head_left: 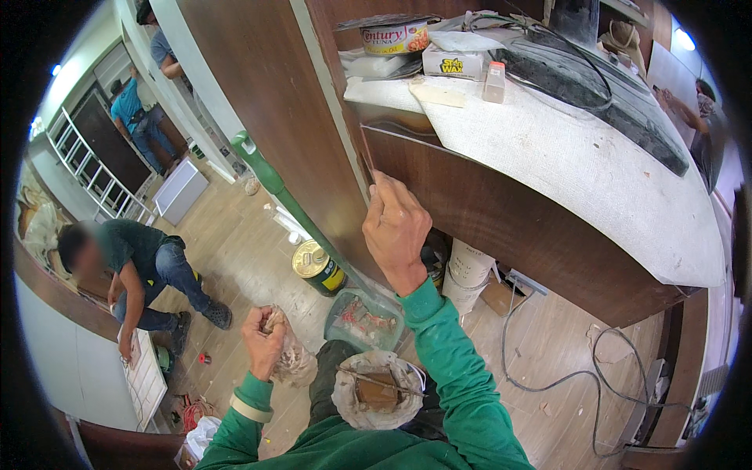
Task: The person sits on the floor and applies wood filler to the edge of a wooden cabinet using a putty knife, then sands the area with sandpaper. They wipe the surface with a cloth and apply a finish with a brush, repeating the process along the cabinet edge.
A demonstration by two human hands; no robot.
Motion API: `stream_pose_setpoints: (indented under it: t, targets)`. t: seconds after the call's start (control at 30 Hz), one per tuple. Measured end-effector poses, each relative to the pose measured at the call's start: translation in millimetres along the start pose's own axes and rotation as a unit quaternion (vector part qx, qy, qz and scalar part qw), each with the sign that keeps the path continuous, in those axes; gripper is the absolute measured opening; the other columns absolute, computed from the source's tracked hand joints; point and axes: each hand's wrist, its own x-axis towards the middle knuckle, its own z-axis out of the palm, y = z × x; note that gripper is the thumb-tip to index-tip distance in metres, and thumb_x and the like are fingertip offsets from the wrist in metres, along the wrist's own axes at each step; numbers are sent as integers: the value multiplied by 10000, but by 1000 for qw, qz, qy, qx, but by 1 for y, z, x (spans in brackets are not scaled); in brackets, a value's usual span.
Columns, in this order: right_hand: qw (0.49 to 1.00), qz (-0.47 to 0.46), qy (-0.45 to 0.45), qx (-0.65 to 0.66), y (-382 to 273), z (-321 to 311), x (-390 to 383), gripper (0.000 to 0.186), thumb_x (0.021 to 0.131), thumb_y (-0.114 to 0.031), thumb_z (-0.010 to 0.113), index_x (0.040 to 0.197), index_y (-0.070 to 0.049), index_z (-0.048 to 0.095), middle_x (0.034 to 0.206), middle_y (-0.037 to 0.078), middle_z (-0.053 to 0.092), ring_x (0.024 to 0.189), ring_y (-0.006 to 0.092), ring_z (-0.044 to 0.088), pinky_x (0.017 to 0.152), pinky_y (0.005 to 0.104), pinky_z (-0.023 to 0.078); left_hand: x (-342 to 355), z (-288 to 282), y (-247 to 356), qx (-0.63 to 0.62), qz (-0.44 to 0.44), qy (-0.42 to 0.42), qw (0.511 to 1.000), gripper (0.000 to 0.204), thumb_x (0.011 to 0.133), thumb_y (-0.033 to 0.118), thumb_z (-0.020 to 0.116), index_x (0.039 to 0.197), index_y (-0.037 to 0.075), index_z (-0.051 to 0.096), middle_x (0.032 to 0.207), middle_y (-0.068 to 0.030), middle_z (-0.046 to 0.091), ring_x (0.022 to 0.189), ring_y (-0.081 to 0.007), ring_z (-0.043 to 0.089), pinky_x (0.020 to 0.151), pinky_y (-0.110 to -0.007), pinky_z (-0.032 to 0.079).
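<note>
My right hand (pixel 398 227) pinches a thin reddish stick or brush (pixel 367 153) against the vertical pale seam where the brown wood panels (pixel 517 219) meet, just below a white textured top (pixel 564 149). My left hand (pixel 263 341) grips a crumpled, stained rag (pixel 291 352) low on the left. At my lap, between my forearms, is a round grimy container (pixel 348 403) with brown material inside and a stick across it.
A green broom (pixel 286 200) leans by a green dustpan (pixel 337 321) and a yellow-lidded can (pixel 309 266). White buckets (pixel 470 262) and cables (pixel 540 388) lie under the counter. A co-worker (pixel 157 278) crouches left; others work behind, near a ladder (pixel 90 164). Cans and boxes (pixel 446 63) top the counter.
</note>
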Motion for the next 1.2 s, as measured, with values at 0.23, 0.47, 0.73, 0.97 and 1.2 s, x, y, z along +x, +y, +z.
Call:
stream_pose_setpoints:
  t: [0.23,0.47,0.73,0.97,1.2]
  targets:
    - [1000,10,-11,-7,-5,-4,4,212,909,-18,636,1106,-10,713,1004,157,734,847,357,713,711,423,565,3,2,15,25,49,-11,998,200,804,1,656,999,-40,670,841,-63,626,785,-126,594,727,-280,498]
    - [992,99,-41,61,-1,-53,-53,234,937,-67,641,1142,26,704,1035,184,738,904,355,726,769,389,569,52,56,104,7,301,22,953,233,859,9,733,1089,-4,702,917,-134,641,798,-254,634,719,-326,508]
    - [974,209,-73,54,6,-99,-73,273,937,-98,661,1150,68,707,1067,230,736,938,325,734,849,375,548,150,143,211,-29,479,138,866,267,874,-22,700,1140,-9,675,949,-142,593,752,-304,636,665,-374,529]
    - [951,298,-71,44,20,-125,-109,305,942,-114,683,1180,76,702,1096,223,744,1001,271,717,918,364,529,112,211,123,140,434,78,887,322,902,78,649,1219,19,640,882,-141,524,724,-319,635,618,-423,534]
    - [943,321,-47,69,7,-154,-108,310,963,-115,681,1192,93,695,1068,185,746,983,197,675,931,330,511,76,216,58,137,375,-104,911,277,920,95,639,1191,34,647,879,-146,540,741,-354,655,611,-442,555]
